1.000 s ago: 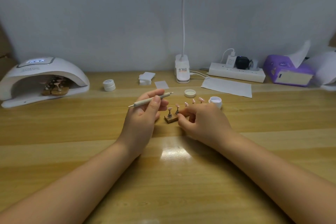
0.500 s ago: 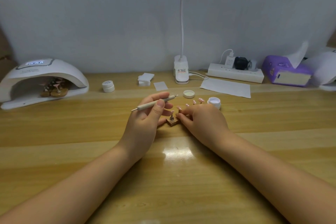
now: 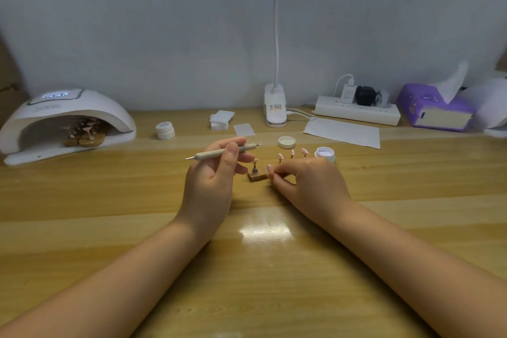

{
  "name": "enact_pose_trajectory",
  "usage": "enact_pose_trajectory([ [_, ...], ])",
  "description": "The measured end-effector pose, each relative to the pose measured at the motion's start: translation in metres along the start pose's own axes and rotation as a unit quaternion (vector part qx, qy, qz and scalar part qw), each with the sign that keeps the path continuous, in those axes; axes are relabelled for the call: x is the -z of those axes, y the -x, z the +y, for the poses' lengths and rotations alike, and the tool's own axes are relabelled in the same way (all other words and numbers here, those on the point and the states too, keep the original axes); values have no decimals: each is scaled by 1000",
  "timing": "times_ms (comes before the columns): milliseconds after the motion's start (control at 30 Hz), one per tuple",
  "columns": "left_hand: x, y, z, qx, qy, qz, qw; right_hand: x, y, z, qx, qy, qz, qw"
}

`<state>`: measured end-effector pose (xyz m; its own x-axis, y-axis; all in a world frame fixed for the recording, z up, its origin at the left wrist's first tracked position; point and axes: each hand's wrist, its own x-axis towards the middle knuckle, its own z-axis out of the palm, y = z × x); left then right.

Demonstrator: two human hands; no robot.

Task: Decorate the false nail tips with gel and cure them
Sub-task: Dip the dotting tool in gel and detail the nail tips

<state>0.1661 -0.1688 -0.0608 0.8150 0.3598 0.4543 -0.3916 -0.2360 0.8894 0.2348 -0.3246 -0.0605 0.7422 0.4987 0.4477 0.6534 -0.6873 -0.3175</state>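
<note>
Head view: the left hand (image 3: 211, 184) has its grip closed around a dotting tool (image 3: 223, 151), thumb on top of the shaft, the tool lying nearly level with one metal tip past the fingers toward the left and the other toward the right. Just right of that grip stands a small wooden holder (image 3: 256, 176) on the counter (image 3: 247, 269), carrying a false nail tip (image 3: 255, 161) on a short stand. The right hand (image 3: 307, 186) rests on the counter with its fingers curled, its grip pinching the holder's right end; much of the holder is hidden under that hand. Behind the right hand's knuckles three more pink nail tips (image 3: 292, 153) rise on stands. Beyond them, an open gel jar (image 3: 325, 153) sits just right, and its lid (image 3: 286, 142) lies upturned a little farther back. Far to the left of both grips, a white curing lamp (image 3: 65, 123) with a lit display shelters another holder with nail tips (image 3: 85, 134). A closed small jar (image 3: 165, 130) stands between the lamp and the hands.
</note>
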Motion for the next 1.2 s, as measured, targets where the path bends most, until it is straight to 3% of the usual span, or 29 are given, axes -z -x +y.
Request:
enact_pose_trajectory([
  [467, -1, 7, 6, -81, -35, -13, 996, 5, 1, -3, -38, -216, 49, 974],
  [1200, -4, 8, 5, -78, -43, -28, 996, 2, 3, -1, 1, -228, 78, 971],
])
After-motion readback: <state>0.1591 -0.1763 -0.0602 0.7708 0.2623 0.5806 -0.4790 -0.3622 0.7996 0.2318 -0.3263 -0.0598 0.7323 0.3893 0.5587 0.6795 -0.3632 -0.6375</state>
